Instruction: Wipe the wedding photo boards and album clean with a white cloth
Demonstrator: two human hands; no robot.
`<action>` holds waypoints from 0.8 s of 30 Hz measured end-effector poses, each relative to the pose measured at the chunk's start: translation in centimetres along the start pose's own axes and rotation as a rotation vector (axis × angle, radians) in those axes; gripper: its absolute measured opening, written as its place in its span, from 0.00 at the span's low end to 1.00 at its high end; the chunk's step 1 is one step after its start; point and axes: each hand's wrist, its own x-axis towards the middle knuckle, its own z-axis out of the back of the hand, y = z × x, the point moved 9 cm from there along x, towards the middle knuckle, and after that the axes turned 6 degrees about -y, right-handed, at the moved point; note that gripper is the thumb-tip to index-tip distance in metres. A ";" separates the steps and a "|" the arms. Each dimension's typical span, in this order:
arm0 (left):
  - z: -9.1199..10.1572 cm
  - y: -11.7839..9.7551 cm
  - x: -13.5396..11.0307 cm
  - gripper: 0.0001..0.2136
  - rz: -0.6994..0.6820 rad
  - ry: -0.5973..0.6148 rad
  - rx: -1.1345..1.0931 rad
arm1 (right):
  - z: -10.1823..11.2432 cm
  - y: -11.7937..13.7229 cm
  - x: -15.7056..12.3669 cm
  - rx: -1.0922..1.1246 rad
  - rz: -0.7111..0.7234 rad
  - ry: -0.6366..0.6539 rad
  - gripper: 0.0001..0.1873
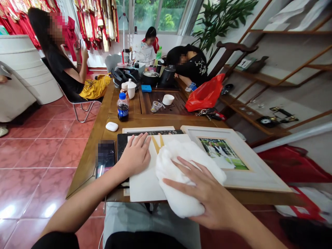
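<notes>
My left hand (137,154) lies flat on a white board (145,188), fingers stretched out and holding nothing. My right hand (199,185) grips a large wad of white cotton stuffing (173,200) from above, its fingers sunk into the fluff. The wad rests over the right part of the board and overlaps a wooden-framed photo (259,178) beside it. Two yellow strips (158,142) on the board run partly under the wad. Below the board is a dark panel (123,143) whose edge pokes out.
A phone (105,157) lies left of the board. Behind stand a white earbud case (112,126), a cola bottle (122,108), a lidded white cup (131,89) and a small bowl (168,100). A red plastic bag (206,95) sits farther right. Three other people are around the table.
</notes>
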 end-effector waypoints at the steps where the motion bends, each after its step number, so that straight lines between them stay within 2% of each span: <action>1: 0.0 0.0 0.0 0.26 -0.001 -0.001 -0.002 | 0.0 -0.2 -0.1 -0.005 -0.010 -0.008 0.46; 7: 0.0 -0.1 0.0 0.26 -0.013 0.027 0.003 | -0.3 -5.1 1.4 -0.047 -0.202 -0.033 0.41; 11: 0.0 -0.2 0.0 0.26 -0.018 0.045 0.027 | -0.5 -8.2 3.7 -0.054 -0.265 -0.035 0.37; 14: 0.1 -0.2 0.0 0.26 -0.013 0.043 0.032 | -0.5 -9.5 4.6 -0.054 -0.295 -0.038 0.35; 18: 0.2 0.0 0.0 0.26 0.011 0.016 0.003 | -0.6 -9.1 4.1 -0.059 -0.272 -0.054 0.33; 24: 0.2 0.1 0.0 0.26 0.035 0.023 -0.017 | 0.0 -5.7 0.3 -0.092 -0.215 -0.083 0.37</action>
